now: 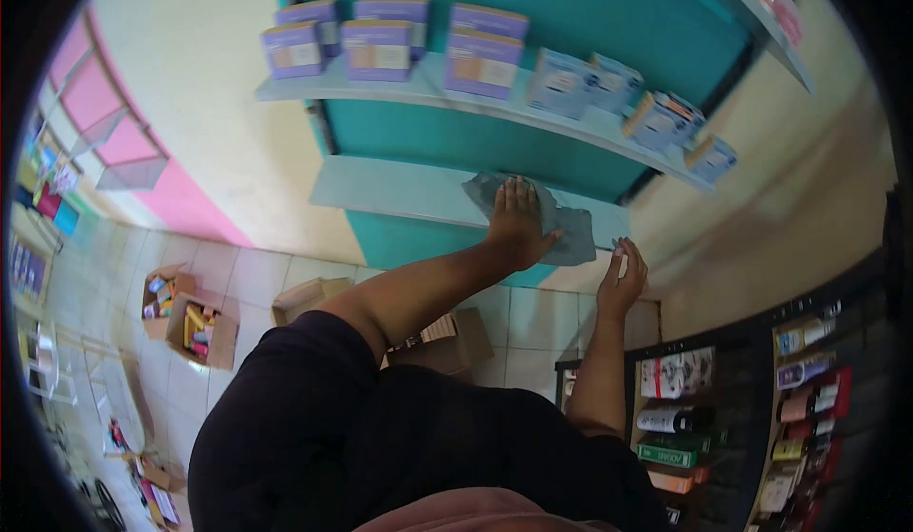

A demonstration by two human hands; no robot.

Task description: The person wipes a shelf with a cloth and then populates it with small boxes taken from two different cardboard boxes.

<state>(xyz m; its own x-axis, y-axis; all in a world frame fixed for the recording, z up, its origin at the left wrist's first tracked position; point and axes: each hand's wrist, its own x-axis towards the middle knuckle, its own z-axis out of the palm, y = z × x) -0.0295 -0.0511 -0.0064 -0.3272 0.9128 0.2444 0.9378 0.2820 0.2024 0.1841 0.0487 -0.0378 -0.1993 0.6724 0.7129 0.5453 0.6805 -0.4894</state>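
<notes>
The long, pale, flat upper shelf (371,92) carries lilac cardboard boxes (378,52) and smaller light-blue cardboard boxes (561,83); an upward knock from a raised arm could tip its front row. The shorter, pale, flat lower shelf (380,190) may tilt if loaded heavily at its front edge. The limp grey cloth (573,237) lies toward that shelf's right end and overhangs the front; uneven pressure could drag it off. The left hand (518,223) bears on it, fingers extended, thumb apart, gripping nothing visible; it could skid if the cloth slides.

Obscured: the open brown cardboard carton (471,347), partly behind the body; the shelf surface beneath the cloth; the left palm. The right hand (623,275), fingers half bent, is at the shelf end; contact or grip cannot be determined. Box print is illegible.
</notes>
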